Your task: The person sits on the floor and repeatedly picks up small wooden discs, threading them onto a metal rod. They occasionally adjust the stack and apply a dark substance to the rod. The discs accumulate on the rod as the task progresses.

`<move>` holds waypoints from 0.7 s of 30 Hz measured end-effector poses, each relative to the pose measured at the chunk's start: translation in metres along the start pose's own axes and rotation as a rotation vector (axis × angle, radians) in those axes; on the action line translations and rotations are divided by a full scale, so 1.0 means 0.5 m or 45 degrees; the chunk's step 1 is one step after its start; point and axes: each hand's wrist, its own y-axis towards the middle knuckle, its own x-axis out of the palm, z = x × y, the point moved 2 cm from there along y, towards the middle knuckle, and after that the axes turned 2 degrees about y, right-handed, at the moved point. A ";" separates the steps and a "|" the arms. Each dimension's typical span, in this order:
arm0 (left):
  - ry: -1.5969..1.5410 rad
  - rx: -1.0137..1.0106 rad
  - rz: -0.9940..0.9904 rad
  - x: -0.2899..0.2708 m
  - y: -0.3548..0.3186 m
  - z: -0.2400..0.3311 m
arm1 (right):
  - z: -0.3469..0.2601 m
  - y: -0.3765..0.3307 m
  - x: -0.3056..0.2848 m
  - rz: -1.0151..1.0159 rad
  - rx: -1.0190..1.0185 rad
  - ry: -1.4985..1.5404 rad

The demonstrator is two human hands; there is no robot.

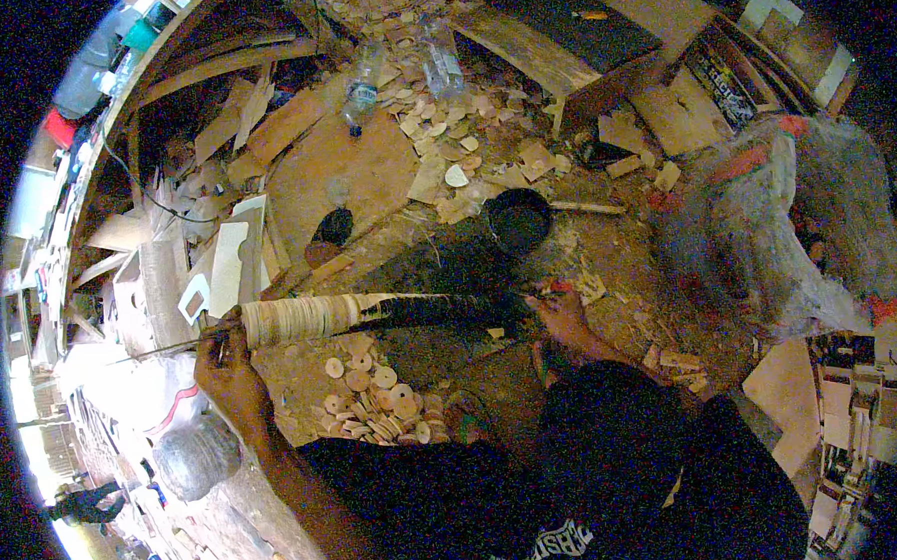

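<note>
My left hand (230,362) is closed round the thin rod (176,345) just beside a tight stack of round wooden discs (305,318) threaded on it. The rod lies roughly level across my front. Pale discs fill its left part, while the right part (420,313) is coated black. At the black end my right hand (562,320) has its fingers closed, with a small red bit showing at them. What it grips is too dark to make out. Beyond the rod stands a black pan (519,220) with a stick-like handle. Loose holed wooden discs (384,398) lie heaped below the stack.
Two clear plastic bottles (440,65) lie among scattered wood offcuts at the back. A wooden bench (529,51) stands far right of them. Crumpled clear plastic sheeting (766,226) bulges at the right. Boards and cardboard (158,278) lean at the left, near a grey bundle (198,459).
</note>
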 end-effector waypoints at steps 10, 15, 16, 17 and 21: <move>0.043 0.158 0.009 0.012 -0.020 0.060 | -0.107 0.062 0.100 -0.334 0.018 1.098; 0.066 0.088 -0.065 -0.006 -0.007 0.039 | -0.051 0.023 0.012 -0.059 -0.144 -0.192; 0.008 0.098 -0.103 -0.007 -0.001 0.036 | -0.063 0.023 0.017 -0.006 -0.257 -0.154; -0.038 0.062 -0.136 -0.008 0.003 0.032 | -0.080 0.028 0.030 0.042 -0.360 -0.122; -0.010 0.129 -0.237 -0.026 0.001 0.025 | -0.112 0.064 0.103 -0.376 0.067 -0.054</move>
